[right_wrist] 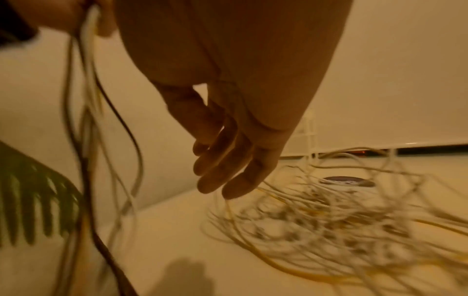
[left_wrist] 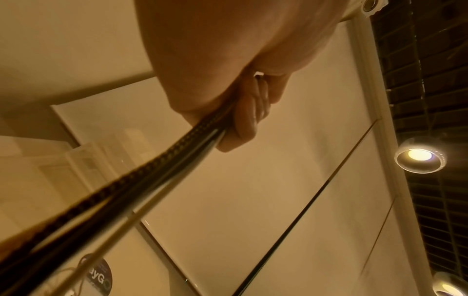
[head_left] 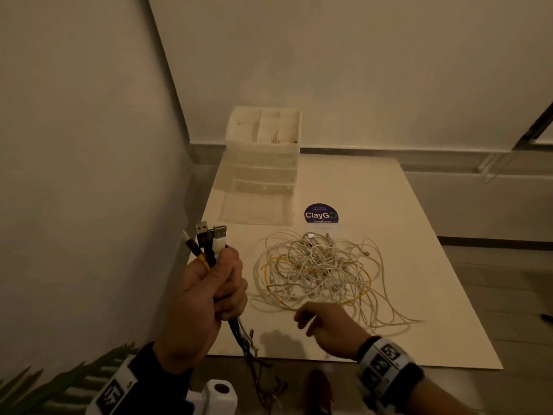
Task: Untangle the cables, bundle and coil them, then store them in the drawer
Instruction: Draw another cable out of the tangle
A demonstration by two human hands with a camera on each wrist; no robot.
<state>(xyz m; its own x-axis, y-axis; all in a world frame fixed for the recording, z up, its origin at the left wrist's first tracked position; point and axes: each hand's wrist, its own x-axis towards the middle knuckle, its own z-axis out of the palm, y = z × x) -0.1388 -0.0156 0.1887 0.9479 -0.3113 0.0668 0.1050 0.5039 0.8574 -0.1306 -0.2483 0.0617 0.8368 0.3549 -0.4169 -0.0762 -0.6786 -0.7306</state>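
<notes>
My left hand [head_left: 209,290] was clenched around a bunch of cables [head_left: 236,330], plugs sticking up, the rest hanging past the desk [head_left: 419,283] edge. My right hand [head_left: 324,322] hung loose, holding nothing, just beside the cable pile [head_left: 317,269]. The pile lay in front of the drawer box [head_left: 263,163]. I judged the cables soft, light and floppy, best grabbed near a plug. A round sticker [head_left: 321,214] sat between pile and box.

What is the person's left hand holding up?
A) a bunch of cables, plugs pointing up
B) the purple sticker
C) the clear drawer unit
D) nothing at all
A: the left hand grips a bunch of cables with USB plugs sticking up above the fist, while the right hand hovers over the tangled pile.
</notes>
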